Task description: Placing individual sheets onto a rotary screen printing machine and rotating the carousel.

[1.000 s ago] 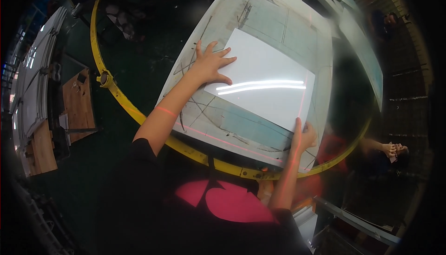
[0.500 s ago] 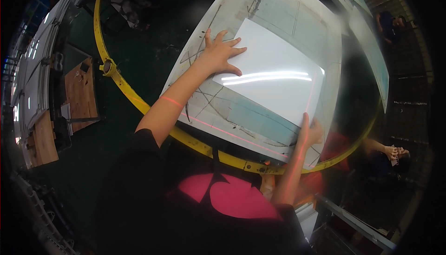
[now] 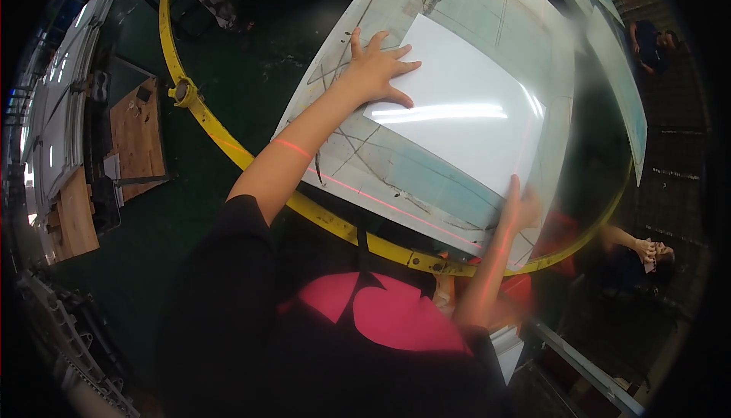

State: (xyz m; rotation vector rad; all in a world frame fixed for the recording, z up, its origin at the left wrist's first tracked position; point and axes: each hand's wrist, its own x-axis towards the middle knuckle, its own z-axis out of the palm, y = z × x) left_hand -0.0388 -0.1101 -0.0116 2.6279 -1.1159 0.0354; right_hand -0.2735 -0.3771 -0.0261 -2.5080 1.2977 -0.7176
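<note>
A glossy white sheet (image 3: 464, 75) lies aslant on a pale, scuffed board (image 3: 438, 182) marked with dark drawn lines and crosses. My left hand (image 3: 381, 71) rests on the sheet's left edge, its fingers spread wide and partly over the board. At the sheet's near right corner is my right hand (image 3: 521, 206), thumb stretched along the edge and apart from the other fingers, which are blurred and bent. A thin red light line (image 3: 388, 205) crosses the board's near side and both my forearms.
A yellow metal hoop (image 3: 217, 135) curves around the board's left and near sides. Stacked white panels (image 3: 65, 90) and a wooden board (image 3: 137, 132) stand at left. Beyond the hoop at right are another person's hands (image 3: 647, 250) and a second person (image 3: 651, 46). Another large pale panel (image 3: 613, 75) stands at far right.
The scene has shifted slightly up and to the right in the picture. Both hands keep about the same places on the white sheet.
</note>
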